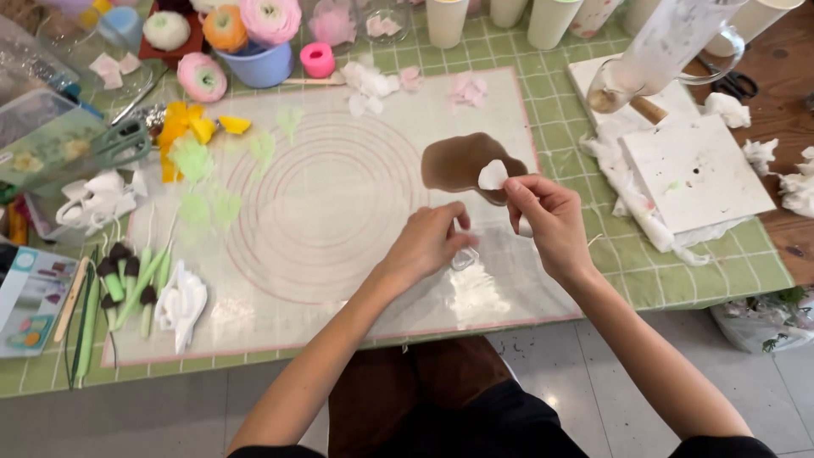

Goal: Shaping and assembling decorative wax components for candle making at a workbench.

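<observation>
white paste petal (493,175) sits pinched in our right hand (551,222), just above the brown blob (458,161) on the silicone mat (339,212). our left hand (428,242) closes its grip on a small clear cutter (464,258) nearby. we judge we're shaping one petal; next calls for gentle thinning. one petal, one cutter.

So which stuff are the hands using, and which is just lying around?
In use:
right hand pinching a white petal
left hand by a small clear cutter
brown patch

Lying about:
finished flowers
green stems
pink cup
white board
</observation>
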